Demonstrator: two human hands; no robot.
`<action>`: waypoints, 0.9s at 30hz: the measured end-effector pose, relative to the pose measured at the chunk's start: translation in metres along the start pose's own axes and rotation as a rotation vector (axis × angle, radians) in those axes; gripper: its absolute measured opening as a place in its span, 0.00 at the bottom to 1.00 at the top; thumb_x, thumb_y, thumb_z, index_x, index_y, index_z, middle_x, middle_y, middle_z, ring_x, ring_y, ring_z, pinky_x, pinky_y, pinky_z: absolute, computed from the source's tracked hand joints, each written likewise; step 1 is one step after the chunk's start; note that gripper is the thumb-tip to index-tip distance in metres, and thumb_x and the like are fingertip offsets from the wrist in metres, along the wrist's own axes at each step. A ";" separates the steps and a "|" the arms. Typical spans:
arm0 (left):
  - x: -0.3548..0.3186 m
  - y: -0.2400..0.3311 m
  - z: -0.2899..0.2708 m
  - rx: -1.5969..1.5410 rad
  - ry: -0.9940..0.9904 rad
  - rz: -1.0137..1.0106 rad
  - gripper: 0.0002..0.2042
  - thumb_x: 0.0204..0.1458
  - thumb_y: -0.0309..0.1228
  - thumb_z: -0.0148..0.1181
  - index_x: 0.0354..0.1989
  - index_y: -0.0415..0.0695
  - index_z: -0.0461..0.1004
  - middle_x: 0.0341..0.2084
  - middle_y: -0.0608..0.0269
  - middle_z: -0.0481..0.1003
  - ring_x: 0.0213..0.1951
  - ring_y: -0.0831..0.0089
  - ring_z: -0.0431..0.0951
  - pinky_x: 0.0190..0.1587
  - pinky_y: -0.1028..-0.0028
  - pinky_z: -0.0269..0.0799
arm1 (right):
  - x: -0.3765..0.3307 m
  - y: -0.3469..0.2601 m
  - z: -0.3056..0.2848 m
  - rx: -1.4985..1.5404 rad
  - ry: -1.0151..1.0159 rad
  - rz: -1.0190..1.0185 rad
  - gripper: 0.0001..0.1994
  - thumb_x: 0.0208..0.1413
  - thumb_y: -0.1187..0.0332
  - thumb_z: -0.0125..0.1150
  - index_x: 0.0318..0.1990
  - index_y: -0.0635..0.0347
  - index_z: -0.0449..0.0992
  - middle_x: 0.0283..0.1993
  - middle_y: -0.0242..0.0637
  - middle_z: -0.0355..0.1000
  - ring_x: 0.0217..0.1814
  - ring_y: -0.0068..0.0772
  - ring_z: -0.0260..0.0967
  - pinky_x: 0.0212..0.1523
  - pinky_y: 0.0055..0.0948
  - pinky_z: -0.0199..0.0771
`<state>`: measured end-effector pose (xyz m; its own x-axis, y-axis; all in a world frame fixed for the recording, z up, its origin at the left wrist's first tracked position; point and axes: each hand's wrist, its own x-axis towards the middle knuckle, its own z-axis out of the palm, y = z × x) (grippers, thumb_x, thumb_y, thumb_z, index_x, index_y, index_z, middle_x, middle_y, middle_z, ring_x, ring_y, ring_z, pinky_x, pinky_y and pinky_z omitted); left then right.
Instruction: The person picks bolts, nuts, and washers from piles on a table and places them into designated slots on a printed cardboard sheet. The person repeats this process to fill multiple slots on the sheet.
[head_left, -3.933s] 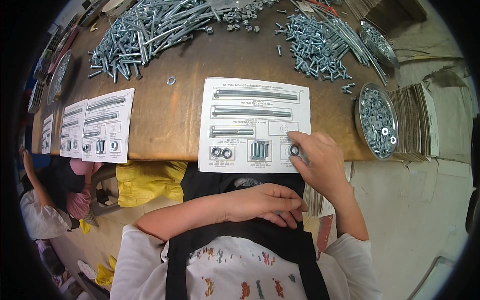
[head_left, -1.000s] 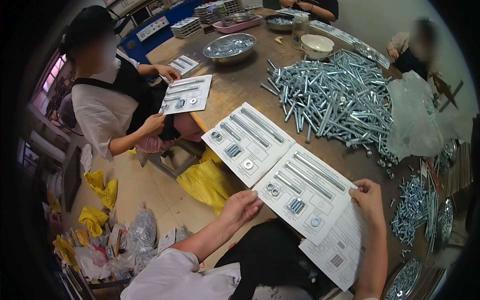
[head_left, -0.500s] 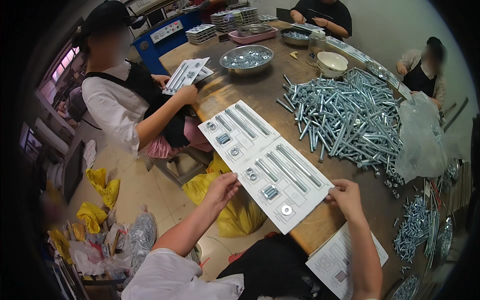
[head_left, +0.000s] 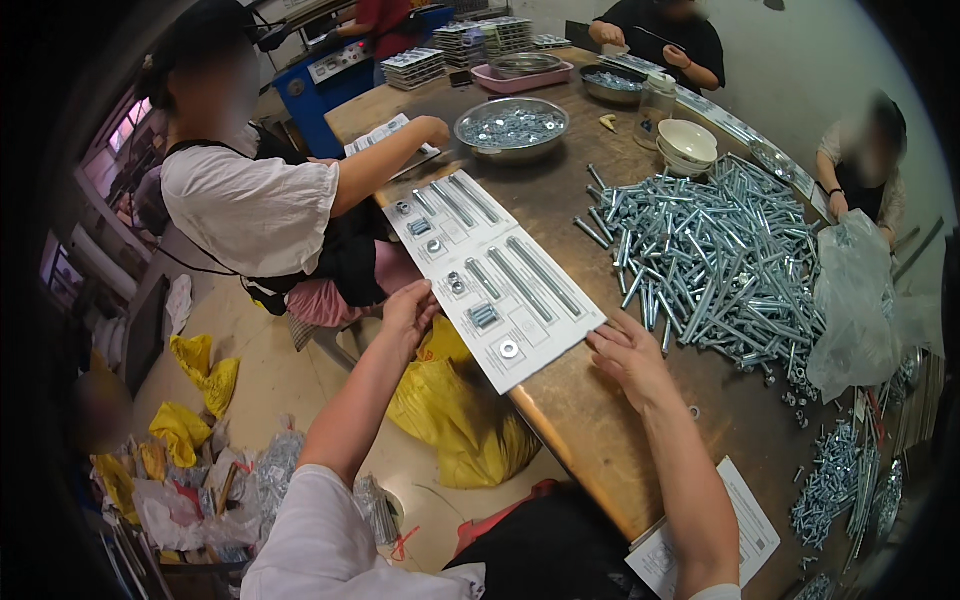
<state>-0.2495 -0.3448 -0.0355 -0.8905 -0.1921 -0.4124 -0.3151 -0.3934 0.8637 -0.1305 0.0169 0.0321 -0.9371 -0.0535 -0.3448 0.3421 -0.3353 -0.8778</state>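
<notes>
While overhanging the table (head_left: 640,470) edge, white card (head_left: 520,315) between left hand (head_left: 408,308) and right hand (head_left: 628,352), fingers spread flat.

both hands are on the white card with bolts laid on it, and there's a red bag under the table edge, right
Not quite: in the head view the bag under the table edge is yellow, not red. The left hand and right hand do touch the white card carrying bolts.
</notes>
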 end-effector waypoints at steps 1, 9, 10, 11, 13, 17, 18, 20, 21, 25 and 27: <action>0.010 0.002 -0.002 0.014 -0.023 0.006 0.08 0.59 0.30 0.61 0.44 0.41 0.78 0.28 0.69 0.79 0.27 0.81 0.76 0.26 0.84 0.70 | 0.007 0.002 0.003 0.025 -0.015 -0.004 0.39 0.56 0.70 0.68 0.72 0.64 0.53 0.66 0.46 0.65 0.63 0.34 0.68 0.56 0.33 0.71; 0.074 0.026 -0.007 0.118 -0.160 -0.057 0.17 0.53 0.35 0.61 0.47 0.36 0.77 0.43 0.51 0.81 0.42 0.53 0.83 0.46 0.54 0.82 | 0.055 0.007 0.037 0.009 -0.082 -0.116 0.26 0.51 0.76 0.58 0.62 0.60 0.71 0.41 0.35 0.71 0.29 0.20 0.64 0.27 0.20 0.66; 0.092 0.029 -0.017 0.000 -0.201 -0.147 0.20 0.56 0.35 0.57 0.54 0.37 0.73 0.52 0.50 0.77 0.49 0.52 0.80 0.52 0.53 0.79 | 0.069 0.018 0.035 0.024 -0.111 -0.167 0.24 0.51 0.75 0.60 0.59 0.59 0.74 0.38 0.33 0.72 0.28 0.19 0.64 0.26 0.20 0.66; 0.107 0.029 -0.017 -0.014 -0.285 -0.237 0.23 0.61 0.37 0.52 0.62 0.39 0.68 0.60 0.50 0.71 0.58 0.51 0.74 0.60 0.50 0.72 | 0.081 0.029 0.027 0.042 -0.095 -0.228 0.23 0.50 0.73 0.61 0.57 0.58 0.75 0.36 0.32 0.72 0.28 0.20 0.65 0.27 0.21 0.68; 0.107 0.028 -0.021 0.035 -0.315 -0.261 0.23 0.63 0.39 0.50 0.64 0.41 0.66 0.61 0.52 0.69 0.60 0.57 0.71 0.61 0.55 0.69 | 0.064 0.014 0.018 -0.016 -0.078 -0.135 0.23 0.48 0.70 0.65 0.55 0.60 0.76 0.36 0.34 0.72 0.31 0.23 0.68 0.29 0.24 0.70; 0.029 0.022 -0.011 0.186 -0.065 0.117 0.19 0.66 0.40 0.51 0.60 0.43 0.69 0.53 0.57 0.71 0.52 0.69 0.70 0.55 0.67 0.68 | -0.064 -0.021 -0.052 -0.724 0.098 -0.518 0.24 0.48 0.68 0.63 0.55 0.62 0.75 0.46 0.46 0.78 0.44 0.39 0.77 0.45 0.38 0.75; -0.012 0.015 0.006 0.321 0.119 0.312 0.15 0.65 0.37 0.55 0.54 0.43 0.74 0.42 0.58 0.75 0.42 0.73 0.74 0.47 0.71 0.71 | -0.113 -0.036 -0.075 -0.804 0.147 -0.555 0.24 0.49 0.67 0.63 0.56 0.61 0.75 0.48 0.48 0.78 0.47 0.42 0.78 0.47 0.39 0.75; -0.005 0.013 -0.063 0.362 -0.096 0.491 0.17 0.63 0.43 0.58 0.49 0.42 0.75 0.35 0.71 0.76 0.34 0.83 0.73 0.35 0.81 0.65 | -0.171 -0.048 -0.127 -0.827 0.277 -0.657 0.23 0.50 0.66 0.63 0.55 0.59 0.76 0.50 0.46 0.78 0.48 0.43 0.78 0.51 0.37 0.77; -0.065 -0.008 -0.020 0.290 -0.229 0.592 0.13 0.62 0.40 0.60 0.44 0.44 0.76 0.28 0.75 0.73 0.26 0.89 0.66 0.26 0.86 0.56 | -0.209 -0.051 -0.161 -0.995 0.570 -0.614 0.21 0.50 0.66 0.64 0.53 0.59 0.78 0.50 0.45 0.78 0.48 0.40 0.78 0.52 0.35 0.77; -0.203 -0.079 0.083 0.384 -0.551 0.499 0.07 0.63 0.32 0.58 0.39 0.41 0.75 0.25 0.70 0.71 0.25 0.84 0.66 0.28 0.84 0.62 | -0.342 -0.024 -0.333 -1.079 1.492 -0.239 0.12 0.50 0.64 0.60 0.41 0.53 0.83 0.41 0.44 0.80 0.44 0.49 0.78 0.45 0.44 0.77; -0.248 -0.099 0.114 0.431 -0.747 0.507 0.05 0.63 0.28 0.55 0.37 0.39 0.74 0.24 0.67 0.72 0.24 0.82 0.67 0.30 0.82 0.67 | -0.377 -0.017 -0.377 -1.143 1.530 0.039 0.11 0.51 0.62 0.61 0.39 0.53 0.84 0.41 0.44 0.81 0.45 0.49 0.78 0.45 0.44 0.77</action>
<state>-0.0350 -0.1552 0.0139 -0.8838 0.4256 0.1943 0.1993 -0.0332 0.9794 0.2427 0.3975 0.0520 -0.2941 0.9257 0.2380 0.8327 0.3704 -0.4117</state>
